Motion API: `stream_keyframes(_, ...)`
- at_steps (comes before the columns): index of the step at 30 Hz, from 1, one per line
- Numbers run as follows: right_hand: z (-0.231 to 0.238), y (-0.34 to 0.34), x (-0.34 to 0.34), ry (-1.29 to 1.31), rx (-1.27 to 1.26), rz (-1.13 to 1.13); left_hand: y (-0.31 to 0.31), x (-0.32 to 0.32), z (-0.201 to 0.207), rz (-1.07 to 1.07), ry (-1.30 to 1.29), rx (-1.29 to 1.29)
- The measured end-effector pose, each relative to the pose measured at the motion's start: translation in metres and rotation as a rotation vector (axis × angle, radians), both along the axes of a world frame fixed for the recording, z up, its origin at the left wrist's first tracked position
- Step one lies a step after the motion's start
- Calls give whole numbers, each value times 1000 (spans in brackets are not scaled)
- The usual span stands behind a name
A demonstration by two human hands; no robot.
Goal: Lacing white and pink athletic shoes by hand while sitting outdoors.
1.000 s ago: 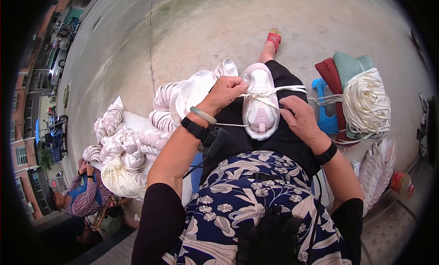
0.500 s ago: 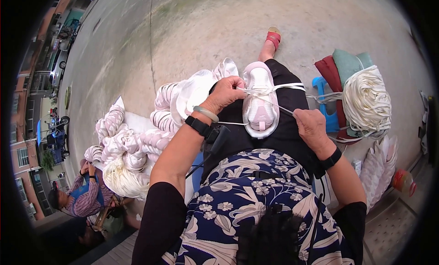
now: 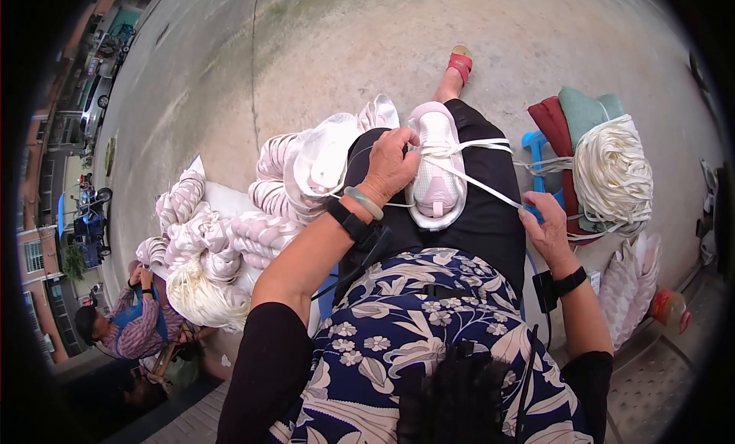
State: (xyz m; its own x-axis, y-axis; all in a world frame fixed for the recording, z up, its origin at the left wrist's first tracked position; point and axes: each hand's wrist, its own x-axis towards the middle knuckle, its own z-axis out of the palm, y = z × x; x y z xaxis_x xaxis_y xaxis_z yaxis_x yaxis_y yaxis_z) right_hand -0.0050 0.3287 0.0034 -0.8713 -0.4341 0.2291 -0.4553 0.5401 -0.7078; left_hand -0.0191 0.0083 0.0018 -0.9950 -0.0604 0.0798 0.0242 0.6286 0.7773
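Note:
A pink and white shoe upper (image 3: 438, 187) lies sole-less in look across my dark trouser leg, its toe pointing away from me. White shoelace (image 3: 486, 187) is threaded through its middle, and a loop of lace stretches off to the right. At the upper's left edge, my left hand (image 3: 392, 164) is closed, its fingertips pinching the lace by the eyelets. My right hand (image 3: 547, 228), to the right of my knee, grips the lace's other stretch between thumb and fingers, drawing it straight. The underside of the upper is hidden.
Stacked pink and white uppers (image 3: 287, 176) and a bundle of pale laces (image 3: 205, 295) lie to my left. On the right are a thick hank of white laces (image 3: 612, 172), folded red and green cloth, a blue plastic piece (image 3: 538, 157) and more uppers (image 3: 632, 287). Another person sits far left.
My right hand has moved right and slightly down, pulling the lace longer and straighter. My left hand has shifted slightly right, closer over the upper's edge.

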Motion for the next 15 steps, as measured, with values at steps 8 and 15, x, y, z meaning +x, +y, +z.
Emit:
stream_keyframes(8,2,-101,-37,-17,61,115,39,0,5,-237,288,-343)
stream_keyframes(15,-12,-113,-42,-73,117,185,41,-4,-9,-125,277,-376)
